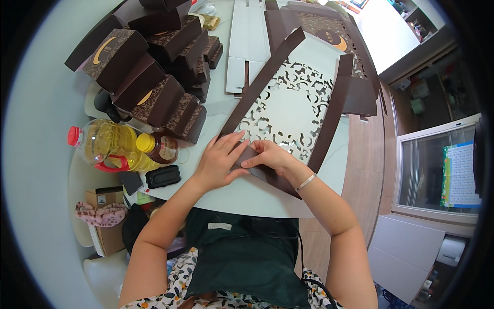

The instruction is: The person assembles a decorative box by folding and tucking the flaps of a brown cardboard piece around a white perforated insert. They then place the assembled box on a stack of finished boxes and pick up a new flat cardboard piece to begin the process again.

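A partly folded cardboard box (288, 110) lies on the table, its white inside pierced with a curly cut-out pattern. Dark brown strips stand up along its two long sides and its near end. At the near left corner my left hand (220, 160) grips the brown wall, fingers stretched along it and thumb on the near side. My right hand (272, 156), a thin bracelet at its wrist, is closed on the same near flap (272, 179), thumb and fingers pinching its edge. My fingers partly hide the corner.
Stacked brown patterned boxes (154, 98) rise at the left. Near them stand an oil jug (110, 144), a yellow-capped bottle (163, 148) and a black case (163, 176). Flat brown patterned sheets (355, 95) and white-backed card (246, 44) lie behind the box. The table (257, 200) curves toward me.
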Demonstrator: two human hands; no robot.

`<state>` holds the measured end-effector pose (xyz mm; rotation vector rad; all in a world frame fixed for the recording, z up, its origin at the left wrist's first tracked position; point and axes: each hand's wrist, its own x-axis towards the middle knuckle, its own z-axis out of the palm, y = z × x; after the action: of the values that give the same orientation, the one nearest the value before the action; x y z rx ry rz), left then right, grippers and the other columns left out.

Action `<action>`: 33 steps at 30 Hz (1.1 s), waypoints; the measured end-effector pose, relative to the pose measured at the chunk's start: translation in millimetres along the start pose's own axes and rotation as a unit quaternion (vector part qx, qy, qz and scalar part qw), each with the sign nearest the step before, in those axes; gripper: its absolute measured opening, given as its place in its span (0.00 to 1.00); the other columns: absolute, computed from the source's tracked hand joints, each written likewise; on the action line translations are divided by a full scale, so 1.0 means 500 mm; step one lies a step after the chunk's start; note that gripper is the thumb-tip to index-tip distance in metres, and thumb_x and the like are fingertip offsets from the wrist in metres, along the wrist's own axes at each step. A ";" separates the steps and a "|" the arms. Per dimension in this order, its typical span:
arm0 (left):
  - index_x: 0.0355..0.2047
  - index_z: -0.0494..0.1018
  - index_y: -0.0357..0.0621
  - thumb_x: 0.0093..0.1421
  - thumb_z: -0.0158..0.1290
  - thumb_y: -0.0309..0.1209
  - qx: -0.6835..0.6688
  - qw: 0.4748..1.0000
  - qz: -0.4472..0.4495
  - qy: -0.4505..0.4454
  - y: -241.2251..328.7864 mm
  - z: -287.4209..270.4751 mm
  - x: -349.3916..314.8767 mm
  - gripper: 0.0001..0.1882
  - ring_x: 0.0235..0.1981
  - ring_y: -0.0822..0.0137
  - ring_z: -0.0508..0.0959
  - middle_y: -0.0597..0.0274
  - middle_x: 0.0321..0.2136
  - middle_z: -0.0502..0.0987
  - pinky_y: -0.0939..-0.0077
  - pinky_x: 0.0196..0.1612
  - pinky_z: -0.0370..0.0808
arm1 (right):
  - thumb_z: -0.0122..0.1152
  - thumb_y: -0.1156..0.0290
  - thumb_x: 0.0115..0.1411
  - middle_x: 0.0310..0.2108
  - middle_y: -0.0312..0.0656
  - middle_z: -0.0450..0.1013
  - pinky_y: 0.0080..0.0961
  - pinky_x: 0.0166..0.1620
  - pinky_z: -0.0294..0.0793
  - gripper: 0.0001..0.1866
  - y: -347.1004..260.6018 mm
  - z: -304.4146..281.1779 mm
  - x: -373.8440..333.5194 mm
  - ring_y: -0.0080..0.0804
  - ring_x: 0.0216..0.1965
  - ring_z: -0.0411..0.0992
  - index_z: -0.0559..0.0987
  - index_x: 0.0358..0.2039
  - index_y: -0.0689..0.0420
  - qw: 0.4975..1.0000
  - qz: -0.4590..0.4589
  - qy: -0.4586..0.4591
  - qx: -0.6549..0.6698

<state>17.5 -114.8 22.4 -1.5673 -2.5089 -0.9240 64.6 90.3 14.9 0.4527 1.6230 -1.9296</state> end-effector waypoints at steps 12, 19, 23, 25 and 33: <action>0.60 0.68 0.52 0.53 0.57 0.53 0.104 0.993 0.023 -0.051 0.004 0.000 0.004 0.36 0.66 0.60 0.61 0.65 0.62 0.67 0.27 0.64 0.35 | 0.72 0.78 0.47 0.38 0.36 0.75 0.21 0.51 0.65 0.21 0.016 -0.019 0.017 0.25 0.44 0.70 0.76 0.42 0.59 0.996 0.006 -0.072 0.050; 0.62 0.66 0.53 0.54 0.57 0.52 0.143 0.986 0.014 -0.087 0.020 -0.014 0.013 0.37 0.69 0.59 0.56 0.65 0.64 0.63 0.23 0.63 0.31 | 0.70 0.79 0.50 0.35 0.34 0.77 0.20 0.46 0.68 0.15 -0.006 -0.023 0.013 0.20 0.38 0.71 0.80 0.39 0.60 0.997 0.013 -0.068 -0.024; 0.64 0.63 0.50 0.57 0.55 0.50 0.154 0.982 0.004 -0.113 0.036 -0.025 0.021 0.37 0.70 0.59 0.51 0.61 0.66 0.59 0.23 0.63 0.30 | 0.70 0.77 0.50 0.34 0.33 0.77 0.19 0.45 0.68 0.13 -0.018 -0.022 0.010 0.20 0.38 0.71 0.80 0.38 0.61 0.994 0.013 -0.052 -0.091; 0.65 0.60 0.46 0.59 0.53 0.49 0.167 0.977 0.001 -0.136 0.048 -0.027 0.022 0.37 0.71 0.59 0.50 0.59 0.67 0.58 0.25 0.64 0.31 | 0.70 0.77 0.50 0.35 0.34 0.78 0.19 0.46 0.67 0.14 -0.032 -0.015 -0.001 0.20 0.38 0.70 0.80 0.38 0.61 0.993 0.010 -0.053 -0.100; 0.67 0.53 0.38 0.61 0.51 0.47 0.132 0.980 -0.002 -0.150 0.043 -0.012 0.034 0.40 0.72 0.58 0.47 0.56 0.69 0.53 0.33 0.67 0.33 | 0.70 0.77 0.49 0.39 0.35 0.76 0.21 0.51 0.63 0.18 0.008 -0.050 0.024 0.25 0.44 0.69 0.80 0.42 0.60 0.996 0.002 -0.092 0.014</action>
<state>25.3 -97.2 42.7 -1.7227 -2.6872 -0.3521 55.2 111.7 -0.3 0.2784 1.4771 -1.9332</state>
